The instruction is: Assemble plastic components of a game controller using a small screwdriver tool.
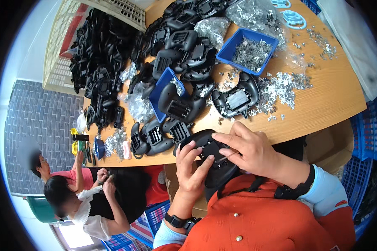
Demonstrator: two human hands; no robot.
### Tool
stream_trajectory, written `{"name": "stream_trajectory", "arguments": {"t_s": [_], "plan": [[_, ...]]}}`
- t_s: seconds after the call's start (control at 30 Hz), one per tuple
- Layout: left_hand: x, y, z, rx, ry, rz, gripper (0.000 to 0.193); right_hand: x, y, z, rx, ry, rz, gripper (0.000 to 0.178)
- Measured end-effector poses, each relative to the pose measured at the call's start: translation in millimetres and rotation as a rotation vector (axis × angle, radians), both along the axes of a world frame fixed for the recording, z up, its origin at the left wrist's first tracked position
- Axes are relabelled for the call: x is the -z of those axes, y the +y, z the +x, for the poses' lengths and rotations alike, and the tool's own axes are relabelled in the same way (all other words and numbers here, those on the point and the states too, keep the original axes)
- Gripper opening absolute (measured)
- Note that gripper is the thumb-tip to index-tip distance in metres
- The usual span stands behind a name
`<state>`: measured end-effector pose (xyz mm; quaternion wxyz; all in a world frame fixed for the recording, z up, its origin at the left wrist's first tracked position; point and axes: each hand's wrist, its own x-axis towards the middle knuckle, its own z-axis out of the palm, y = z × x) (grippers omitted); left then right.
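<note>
Held at the chest below the wooden bench edge: black moulded plastic controller shell, left hand clasped round it, right hand pinching a thin metal tool — slip likely, scratching the shell, given the one-handed support.

The counter was pale, matt wood grain; the shells were black matt plastic; the small clips were shiny metal; the bin was smooth blue plastic.
</note>
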<state>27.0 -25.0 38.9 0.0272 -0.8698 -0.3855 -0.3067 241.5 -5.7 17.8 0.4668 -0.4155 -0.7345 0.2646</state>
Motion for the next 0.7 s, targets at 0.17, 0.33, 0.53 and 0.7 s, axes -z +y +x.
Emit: {"name": "stream_trajectory", "arguments": {"t_s": [0.17, 0.33, 0.53, 0.7], "plan": [[13.2, -1.9, -3.4, 0.001, -0.078, -0.057, 0.03, -7.2, 1.5, -10.1, 0.096, -0.049, -0.074, 0.03], [40.3, 4.4, -25.9, -0.005, -0.052, -0.168, 0.035, 0.4, -0.6, -9.6, -0.014, -0.33, -0.105, 0.019], [52.2, 4.8, -36.9, 0.02, -0.086, -0.231, 0.046, -1.8, 2.7, -21.7, -0.001, -0.538, -0.065, 0.028], [61.8, 12.4, -46.6, 0.086, -0.074, -0.189, 0.035, -11.8, 10.0, -23.6, -0.066, -0.687, -0.072, 0.041]]}}
